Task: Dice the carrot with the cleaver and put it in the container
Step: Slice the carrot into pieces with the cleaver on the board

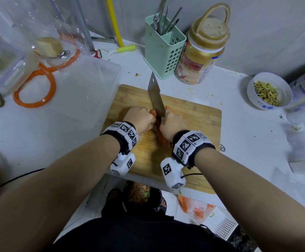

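Observation:
An orange carrot [160, 137] lies lengthwise on the wooden cutting board [193, 124], mostly hidden by both hands. My left hand [140, 118] holds the carrot down with curled fingers at its far part. My right hand [171, 124] grips the handle of the cleaver [155, 95], whose steel blade points away from me and stands edge-down on the carrot between the hands. A small carrot piece [168, 107] shows just right of the blade. A clear plastic container [86, 84] sits left of the board.
A green utensil holder [163, 50] and a gold-lidded jar [201, 51] stand behind the board. A white bowl of shreds [269, 90] is at the right. An orange ring [35, 88] lies at the left. A black bowl [140, 195] sits below the counter edge.

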